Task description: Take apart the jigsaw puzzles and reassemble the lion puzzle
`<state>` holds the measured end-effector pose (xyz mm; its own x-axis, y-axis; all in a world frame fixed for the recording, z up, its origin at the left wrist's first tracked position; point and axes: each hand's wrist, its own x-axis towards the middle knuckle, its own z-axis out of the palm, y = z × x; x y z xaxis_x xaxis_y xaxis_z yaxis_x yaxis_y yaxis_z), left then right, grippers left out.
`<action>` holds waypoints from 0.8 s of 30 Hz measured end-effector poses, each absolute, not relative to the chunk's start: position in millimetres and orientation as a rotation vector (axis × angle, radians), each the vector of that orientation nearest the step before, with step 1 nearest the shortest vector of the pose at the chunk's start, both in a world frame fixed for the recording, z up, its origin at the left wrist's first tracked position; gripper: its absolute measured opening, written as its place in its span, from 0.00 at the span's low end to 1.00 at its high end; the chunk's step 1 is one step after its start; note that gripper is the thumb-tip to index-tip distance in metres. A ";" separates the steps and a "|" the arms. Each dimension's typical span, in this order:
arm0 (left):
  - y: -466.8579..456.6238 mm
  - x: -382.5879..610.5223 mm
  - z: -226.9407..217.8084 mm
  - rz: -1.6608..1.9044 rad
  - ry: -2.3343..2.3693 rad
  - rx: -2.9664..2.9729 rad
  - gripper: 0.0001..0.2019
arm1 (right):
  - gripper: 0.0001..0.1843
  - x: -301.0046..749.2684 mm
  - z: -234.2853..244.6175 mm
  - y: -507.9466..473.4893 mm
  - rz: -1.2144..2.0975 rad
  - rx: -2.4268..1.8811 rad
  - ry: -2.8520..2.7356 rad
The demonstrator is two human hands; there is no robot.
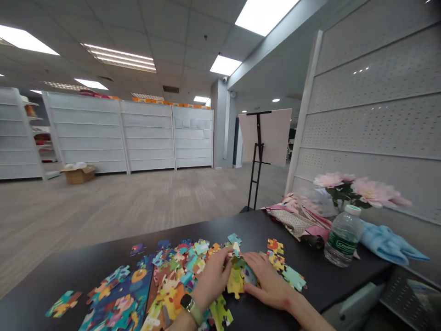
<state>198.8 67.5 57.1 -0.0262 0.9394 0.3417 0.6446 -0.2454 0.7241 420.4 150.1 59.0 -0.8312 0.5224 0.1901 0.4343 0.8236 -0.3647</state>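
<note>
I see the left hand (214, 272) with bent fingers by the yellow puzzle section (235, 281); the right hand (268, 279) spans its right side, thumb spread from fingers; I can't tell whether either pinches it; it sits between them, beside heaped pieces (172, 287) on the black table (329, 285)
</note>
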 end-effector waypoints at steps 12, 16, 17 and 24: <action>69.4 173.1 57.0 1.145 1.748 1.960 0.19 | 0.30 358.1 71.2 256.0 0.438 -0.889 -2.801; 68.2 182.1 57.4 1.046 1.693 2.026 0.18 | 0.30 375.9 82.3 258.9 0.394 -0.944 -2.747; 69.0 184.6 56.8 1.029 1.687 2.023 0.20 | 0.29 383.0 85.7 257.0 0.374 -0.975 -2.712; 69.6 190.3 53.1 0.950 1.638 1.966 0.31 | 0.19 449.5 92.2 208.3 0.384 -0.983 -2.703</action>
<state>190.3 69.6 53.1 0.0777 0.9677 0.2398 0.6889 -0.2260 0.6888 449.5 208.3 92.2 -0.7452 0.6534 0.1333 0.5904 0.7393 -0.3237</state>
